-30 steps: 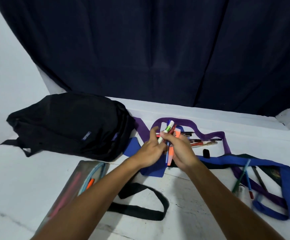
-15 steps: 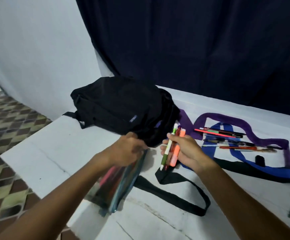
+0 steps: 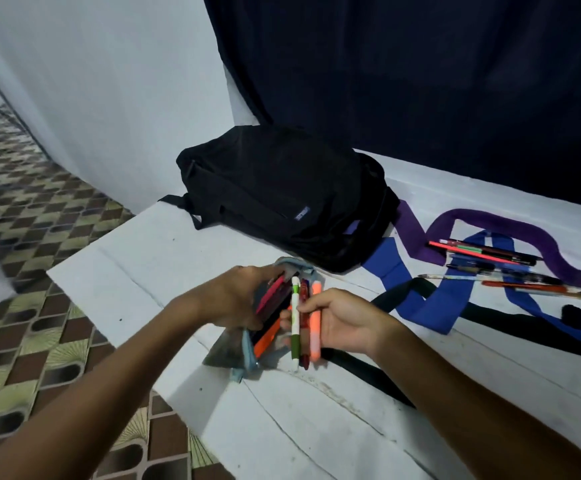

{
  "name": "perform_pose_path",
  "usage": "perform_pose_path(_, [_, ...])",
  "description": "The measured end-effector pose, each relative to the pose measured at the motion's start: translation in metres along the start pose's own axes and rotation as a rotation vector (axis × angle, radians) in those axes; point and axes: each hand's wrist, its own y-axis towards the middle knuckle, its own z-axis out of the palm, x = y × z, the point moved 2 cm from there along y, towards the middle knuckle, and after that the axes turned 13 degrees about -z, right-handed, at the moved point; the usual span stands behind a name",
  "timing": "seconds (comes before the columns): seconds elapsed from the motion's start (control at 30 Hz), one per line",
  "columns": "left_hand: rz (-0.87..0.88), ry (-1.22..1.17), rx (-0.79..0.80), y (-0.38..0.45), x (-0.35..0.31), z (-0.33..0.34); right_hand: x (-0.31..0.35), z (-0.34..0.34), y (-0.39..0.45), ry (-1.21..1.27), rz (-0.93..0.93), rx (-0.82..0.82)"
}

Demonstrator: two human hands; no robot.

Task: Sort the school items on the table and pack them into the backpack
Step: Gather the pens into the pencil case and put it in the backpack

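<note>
The right hand [image 3: 342,323] grips three pens [image 3: 304,323] upright, just beside the clear pencil pouch [image 3: 247,344] that the left hand [image 3: 237,296] holds open.

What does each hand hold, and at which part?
Right hand grips three pens around their middles. Left hand holds the pencil pouch near its open top edge.
</note>
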Motion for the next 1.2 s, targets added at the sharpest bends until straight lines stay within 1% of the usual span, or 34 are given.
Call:
perform_pose_path(0.1, [-0.013, -0.238, 0.191, -0.003, 0.014, -0.013, 0.005, 0.021, 0.013, -0.009, -0.019, 0.007])
perform_pose_path(0.17, [0.003, -0.341, 0.272, -0.006, 0.019, -0.02, 0.009, 0.03, 0.022, 0.033, -0.036, -0.022])
perform_pose_path(0.23, [0.045, -0.365, 0.327, -0.009, 0.023, -0.027, 0.01, 0.037, 0.031, 0.104, -0.062, -0.075])
perform_pose_path(0.33, [0.078, -0.364, 0.394, -0.01, 0.029, -0.034, 0.012, 0.047, 0.039, 0.138, -0.113, -0.139])
perform_pose_path(0.43, [0.081, -0.383, 0.42, -0.01, 0.033, -0.038, 0.013, 0.058, 0.039, 0.153, -0.11, -0.142])
perform_pose_path(0.57, [0.049, -0.379, 0.424, -0.007, 0.037, -0.041, 0.015, 0.058, 0.037, 0.097, -0.103, -0.118])
perform_pose_path(0.7, [-0.005, -0.354, 0.398, 0.001, 0.034, -0.042, 0.022, 0.042, 0.022, -0.122, -0.161, -0.165])
perform_pose_path(0.8, [-0.005, -0.252, 0.378, 0.01, 0.023, -0.043, 0.028, 0.009, -0.004, -0.191, -0.199, -0.101])
perform_pose_path(0.83, [0.001, -0.179, 0.365, 0.013, 0.018, -0.043, 0.029, -0.004, -0.014, -0.174, -0.193, -0.08])
perform_pose_path(0.9, [0.048, -0.003, 0.306, 0.025, 0.0, -0.043, 0.036, -0.037, -0.039, -0.135, -0.223, -0.122])
perform_pose_path(0.97, [0.19, 0.101, 0.243, 0.034, -0.034, -0.038, 0.046, -0.071, -0.068, -0.119, -0.301, -0.225])
perform_pose_path(1.03, [0.341, 0.111, 0.211, 0.041, -0.074, -0.028, 0.054, -0.098, -0.1, -0.115, -0.384, -0.31])
perform_pose_path(1.07, [0.388, 0.113, 0.209, 0.045, -0.095, -0.022, 0.057, -0.109, -0.116, -0.125, -0.429, -0.351])
perform_pose_path(1.2, [0.489, 0.149, 0.274, 0.065, -0.179, 0.024, 0.06, -0.153, -0.192, -0.18, -0.571, -0.606])
